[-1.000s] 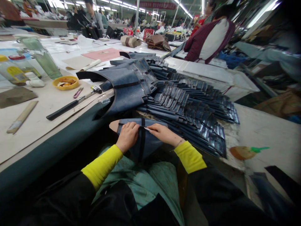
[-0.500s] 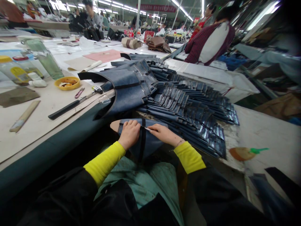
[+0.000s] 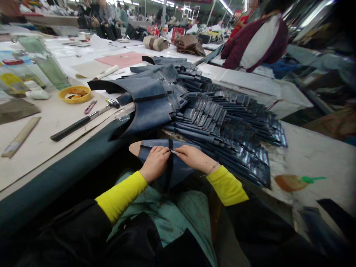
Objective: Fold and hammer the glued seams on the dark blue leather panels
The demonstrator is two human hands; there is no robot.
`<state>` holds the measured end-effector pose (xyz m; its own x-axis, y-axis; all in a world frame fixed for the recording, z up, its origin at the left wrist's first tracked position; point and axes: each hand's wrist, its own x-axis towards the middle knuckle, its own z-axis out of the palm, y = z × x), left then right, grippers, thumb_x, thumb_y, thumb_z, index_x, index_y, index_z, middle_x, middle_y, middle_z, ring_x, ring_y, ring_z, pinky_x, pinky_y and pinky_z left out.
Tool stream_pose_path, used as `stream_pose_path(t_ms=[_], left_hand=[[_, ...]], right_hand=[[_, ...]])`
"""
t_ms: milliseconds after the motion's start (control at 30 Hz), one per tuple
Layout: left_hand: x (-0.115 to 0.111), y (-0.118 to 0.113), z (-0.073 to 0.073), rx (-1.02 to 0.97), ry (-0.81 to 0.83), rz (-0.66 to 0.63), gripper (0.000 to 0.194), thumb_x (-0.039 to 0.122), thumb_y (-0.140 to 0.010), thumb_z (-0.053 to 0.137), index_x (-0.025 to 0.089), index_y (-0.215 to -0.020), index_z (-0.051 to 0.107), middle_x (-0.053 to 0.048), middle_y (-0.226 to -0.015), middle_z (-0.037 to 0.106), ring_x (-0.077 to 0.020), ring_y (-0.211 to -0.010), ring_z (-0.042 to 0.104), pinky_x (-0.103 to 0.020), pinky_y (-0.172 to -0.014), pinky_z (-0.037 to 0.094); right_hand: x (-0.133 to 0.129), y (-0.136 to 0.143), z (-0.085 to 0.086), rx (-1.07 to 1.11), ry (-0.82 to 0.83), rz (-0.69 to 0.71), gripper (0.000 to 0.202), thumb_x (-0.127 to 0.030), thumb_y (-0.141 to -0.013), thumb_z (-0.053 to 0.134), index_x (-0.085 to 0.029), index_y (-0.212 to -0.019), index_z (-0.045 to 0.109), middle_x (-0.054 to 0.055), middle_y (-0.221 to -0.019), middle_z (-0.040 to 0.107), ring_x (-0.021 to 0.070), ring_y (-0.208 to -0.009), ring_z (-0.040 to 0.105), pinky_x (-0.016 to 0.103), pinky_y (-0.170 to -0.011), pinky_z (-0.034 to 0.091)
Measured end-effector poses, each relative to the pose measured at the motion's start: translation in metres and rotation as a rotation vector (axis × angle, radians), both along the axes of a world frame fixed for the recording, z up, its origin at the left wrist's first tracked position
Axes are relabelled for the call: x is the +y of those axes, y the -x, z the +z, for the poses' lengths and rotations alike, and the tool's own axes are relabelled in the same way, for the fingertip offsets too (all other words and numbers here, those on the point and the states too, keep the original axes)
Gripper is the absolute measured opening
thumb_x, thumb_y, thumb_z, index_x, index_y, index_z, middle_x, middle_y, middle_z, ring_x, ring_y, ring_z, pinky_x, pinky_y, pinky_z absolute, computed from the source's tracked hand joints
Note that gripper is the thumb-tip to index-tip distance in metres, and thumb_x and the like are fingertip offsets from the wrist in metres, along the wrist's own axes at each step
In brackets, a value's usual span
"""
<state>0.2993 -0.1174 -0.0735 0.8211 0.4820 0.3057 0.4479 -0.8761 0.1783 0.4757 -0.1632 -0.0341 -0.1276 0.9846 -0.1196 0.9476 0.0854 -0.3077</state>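
A dark blue leather-like piece (image 3: 180, 172) with black strips lies over a pale pointed form (image 3: 135, 148) above my lap. My left hand (image 3: 156, 163) rests on it with fingers curled together, fingertips at the crossing of the black strips; what they pinch is too small to tell. From the right, my right hand (image 3: 194, 158) meets it, closed round a thin pale-tipped tool (image 3: 174, 152) whose tip points at that crossing. Just beyond, a curved blue piece (image 3: 151, 100) lies at the front of a pile of similar blue pieces (image 3: 219, 122).
On the left of the table (image 3: 69, 115) are a black-handled tool (image 3: 75, 126), a yellow bowl (image 3: 74, 95), a small pink cutter (image 3: 90, 106), a wooden stick (image 3: 21, 136) and a glass bottle (image 3: 51, 68). A person in dark red (image 3: 257, 40) sits at the back right.
My left hand has slid slightly right along the piece, bringing its fingertips closer to my right hand. The surroundings have shifted a little with the camera.
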Motion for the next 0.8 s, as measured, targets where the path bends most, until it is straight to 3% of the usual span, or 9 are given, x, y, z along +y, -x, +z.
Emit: stream_pose_path(t_ms=[267,567,800], left_hand=[[0.002,0.001,-0.001,0.022,0.002,0.0,0.026,0.012,-0.085,0.043,0.012,-0.107,0.056,-0.009,-0.113,0.057,-0.0214,-0.103,0.049,-0.037,-0.095,0.036],[-0.003,0.003,-0.002,0.004,-0.002,0.035,0.029,0.012,-0.085,0.043,0.015,-0.111,0.056,-0.009,-0.117,0.057,-0.0214,-0.106,0.05,-0.038,-0.096,0.036],[-0.009,0.002,-0.005,-0.049,0.058,0.043,0.035,0.013,-0.084,0.043,0.016,-0.118,0.052,-0.006,-0.121,0.056,-0.0199,-0.109,0.048,-0.037,-0.098,0.034]], right_hand=[[-0.001,0.015,0.002,-0.056,-0.048,-0.006,0.026,-0.015,-0.09,0.045,-0.012,-0.108,0.063,0.011,-0.099,0.063,0.019,-0.097,0.056,0.027,-0.089,0.04],[-0.011,0.029,-0.019,-0.235,-0.182,-0.118,0.033,-0.014,-0.091,0.038,-0.014,-0.118,0.057,0.012,-0.102,0.058,0.0229,-0.095,0.049,0.03,-0.081,0.042],[-0.024,0.015,-0.025,-0.051,-0.213,-0.161,0.031,-0.016,-0.089,0.046,-0.01,-0.117,0.058,0.012,-0.106,0.059,0.0212,-0.097,0.051,0.031,-0.091,0.04]])
